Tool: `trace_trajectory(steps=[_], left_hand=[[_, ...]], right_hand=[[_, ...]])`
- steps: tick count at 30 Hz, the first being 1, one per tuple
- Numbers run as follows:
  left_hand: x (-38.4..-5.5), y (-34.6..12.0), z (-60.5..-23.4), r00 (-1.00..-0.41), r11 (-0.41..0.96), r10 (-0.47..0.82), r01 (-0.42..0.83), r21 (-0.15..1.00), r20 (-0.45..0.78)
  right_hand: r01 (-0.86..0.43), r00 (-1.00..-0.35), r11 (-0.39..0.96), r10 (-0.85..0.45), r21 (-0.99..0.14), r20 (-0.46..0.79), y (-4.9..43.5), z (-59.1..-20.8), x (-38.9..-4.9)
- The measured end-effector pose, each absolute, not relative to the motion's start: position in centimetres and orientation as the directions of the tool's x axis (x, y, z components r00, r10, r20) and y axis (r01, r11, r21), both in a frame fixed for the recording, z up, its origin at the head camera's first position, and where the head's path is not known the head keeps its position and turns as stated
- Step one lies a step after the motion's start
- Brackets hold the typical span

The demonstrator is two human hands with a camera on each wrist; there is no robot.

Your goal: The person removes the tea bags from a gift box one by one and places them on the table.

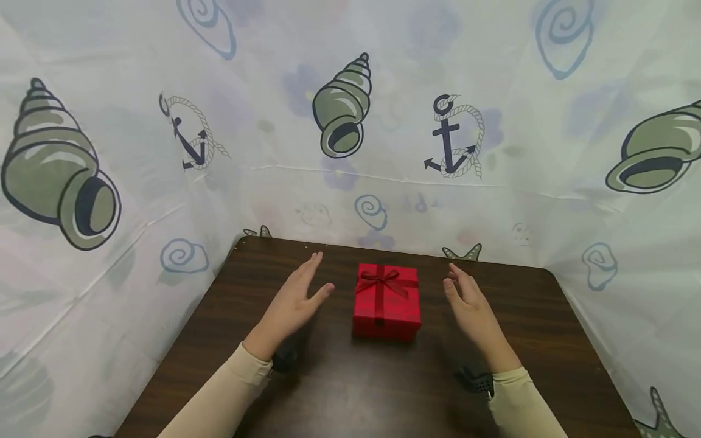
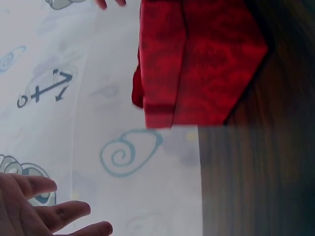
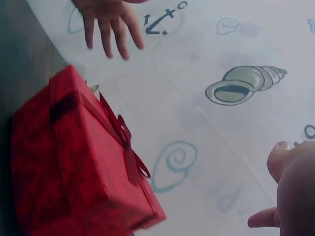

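Observation:
A red gift box [image 1: 395,311] with a dark red ribbon and bow [image 1: 383,280] on its lid sits on the dark wooden table between my two hands. My left hand [image 1: 294,304] is held to the left of the box, fingers straight and thumb apart, with a gap between hand and box. On the other side my right hand [image 1: 472,309] is raised, its fingers relaxed and the palm facing the box. Neither hand holds anything. The left wrist view shows the side of the box [image 2: 211,64] and its lid edge; the right wrist view shows a corner of it [image 3: 54,157].
The brown wood-grain table [image 1: 350,389] has rounded far corners. A white cloth [image 1: 274,201] printed with shells and anchors hangs behind it and along both sides. A dark band [image 1: 474,380] sits at the right wrist, by the cream sleeve [image 1: 520,404].

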State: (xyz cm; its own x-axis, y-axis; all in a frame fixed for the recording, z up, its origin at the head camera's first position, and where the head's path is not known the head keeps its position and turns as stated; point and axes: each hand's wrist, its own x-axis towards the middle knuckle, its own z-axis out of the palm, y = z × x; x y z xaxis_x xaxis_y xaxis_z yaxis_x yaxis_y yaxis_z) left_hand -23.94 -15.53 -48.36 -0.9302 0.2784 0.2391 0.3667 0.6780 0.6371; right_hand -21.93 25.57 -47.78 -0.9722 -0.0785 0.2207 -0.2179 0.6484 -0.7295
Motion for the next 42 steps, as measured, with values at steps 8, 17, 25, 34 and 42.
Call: trace_trajectory(steps=[8, 17, 25, 34, 42], left_hand=[[-23.2, -13.7, -49.3, -0.952, 0.602, 0.271, 0.282, 0.747, 0.14], [-23.4, -11.8, -50.9, -0.958, 0.555, 0.267, 0.238, 0.797, 0.1], [-23.8, -10.4, -52.1, -0.947, 0.529, 0.298, 0.268, 0.805, 0.12], [-23.6, -9.9, -53.0, -0.939, 0.52, 0.334, 0.252, 0.816, 0.077], [-23.8, -9.9, -54.6, -0.941, 0.477, 0.329, 0.232, 0.848, 0.072]], right_hand=[[-0.128, -0.991, 0.55, -0.04, -0.825, 0.128, 23.6, -48.6, -22.2], [-0.011, -0.999, 0.436, -0.033, -0.9, -0.004, 22.4, -50.2, -22.3], [0.045, -0.994, 0.418, -0.069, -0.907, -0.081, 22.1, -51.3, -22.8], [0.094, -0.978, 0.407, -0.132, -0.908, -0.16, 22.3, -52.7, -23.0], [0.093, -0.972, 0.407, -0.159, -0.909, -0.171, 22.4, -53.1, -23.2]])
